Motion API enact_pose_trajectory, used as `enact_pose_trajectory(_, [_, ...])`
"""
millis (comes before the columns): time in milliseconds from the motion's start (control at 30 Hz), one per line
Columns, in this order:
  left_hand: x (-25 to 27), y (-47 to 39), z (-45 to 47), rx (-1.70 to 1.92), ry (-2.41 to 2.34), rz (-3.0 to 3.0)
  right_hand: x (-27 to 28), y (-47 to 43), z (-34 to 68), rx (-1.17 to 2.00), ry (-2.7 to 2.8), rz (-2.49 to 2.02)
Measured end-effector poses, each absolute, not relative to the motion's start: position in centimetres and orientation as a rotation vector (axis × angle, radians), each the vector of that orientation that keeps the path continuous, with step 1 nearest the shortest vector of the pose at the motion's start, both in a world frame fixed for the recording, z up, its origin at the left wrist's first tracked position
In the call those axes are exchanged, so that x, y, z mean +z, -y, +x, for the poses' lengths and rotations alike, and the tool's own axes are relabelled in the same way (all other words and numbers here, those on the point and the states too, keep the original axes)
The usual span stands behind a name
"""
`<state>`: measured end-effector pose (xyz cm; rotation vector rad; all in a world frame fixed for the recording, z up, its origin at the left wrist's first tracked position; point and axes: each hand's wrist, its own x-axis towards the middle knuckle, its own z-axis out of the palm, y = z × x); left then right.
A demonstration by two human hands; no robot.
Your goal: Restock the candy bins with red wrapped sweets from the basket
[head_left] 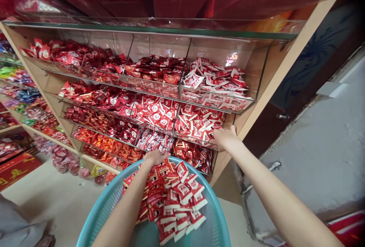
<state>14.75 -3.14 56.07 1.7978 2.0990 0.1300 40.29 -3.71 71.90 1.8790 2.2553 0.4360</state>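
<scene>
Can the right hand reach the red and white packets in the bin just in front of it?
Probably yes. The right hand already rests at the open front edge of that bin, and the red and white packets lie uncovered beside it.

red-and-white sachets (pixel 173 201) heaped in a tilted teal basket (pixel 114 197).

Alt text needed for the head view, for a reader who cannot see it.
A person's left hand rests on red-and-white packets in a teal basket, while the right hand reaches into a clear shelf bin of similar packets. Wrapped sweets fill the shelves.
</scene>
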Motion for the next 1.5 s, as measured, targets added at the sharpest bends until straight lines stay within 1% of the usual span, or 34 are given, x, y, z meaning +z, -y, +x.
enact_pose_trajectory(200, [56.2, 3.4, 14.4, 0.140, -2.109, 1.784, 72.7, 2.3, 39.6, 0.351, -2.181, 1.872])
enact_pose_trajectory(367, [56.1, 3.7, 14.1, 0.167, -2.109, 1.769, 73.2, 2.5, 39.4, 0.342, -2.156, 1.884])
enact_pose_trajectory(533, [56.0, 3.6, 14.1, 0.146, -2.111, 1.787, 74.2, 4.6, 39.2, 0.427, -2.173, 1.927])
enact_pose_trajectory(700, [56.0, 3.4, 14.3, 0.126, -2.109, 1.783, 74.9, 9.6, 39.7, 0.558, -2.455, 1.930])
enact_pose_trajectory(767, [56.0, 3.3, 14.4, 0.127, -2.105, 1.780, 74.2, 11.7, 39.9, 0.447, -2.643, 1.889])
enact_pose_trajectory(800, [56.0, 3.2, 14.4, 0.127, -2.102, 1.783, 73.5, 12.5, 39.9, 0.322, -2.758, 1.840])
enact_pose_trajectory(900, [55.7, 3.0, 14.4, 0.128, -2.098, 1.797, 69.7, 13.9, 39.3, -0.194, -3.074, 1.634])
enact_pose_trajectory(967, [55.5, 2.9, 14.4, 0.125, -2.104, 1.795, 66.3, 14.2, 38.4, -0.482, -3.149, 1.565])
enact_pose_trajectory(1000, [55.4, 2.8, 14.4, 0.128, -2.108, 1.792, 64.6, 14.2, 37.9, -0.569, -3.159, 1.553])
enact_pose_trajectory(1067, [55.3, 2.9, 14.3, 0.132, -2.111, 1.793, 61.4, 14.2, 36.8, -0.618, -3.180, 1.569])
enact_pose_trajectory(1167, [55.4, 3.2, 14.2, 0.136, -2.110, 1.801, 58.0, 14.6, 35.7, -0.464, -3.195, 1.623])
enact_pose_trajectory(1300, [55.6, 3.6, 13.7, 0.130, -2.103, 1.780, 55.6, 15.1, 35.2, -0.047, -3.250, 1.588])
enact_pose_trajectory(1367, [55.6, 3.7, 13.5, 0.129, -2.094, 1.777, 54.9, 15.2, 35.2, 0.111, -3.288, 1.537])
enact_pose_trajectory(1500, [55.5, 3.9, 13.1, 0.139, -2.105, 1.766, 53.5, 15.2, 35.1, 0.203, -3.334, 1.510])
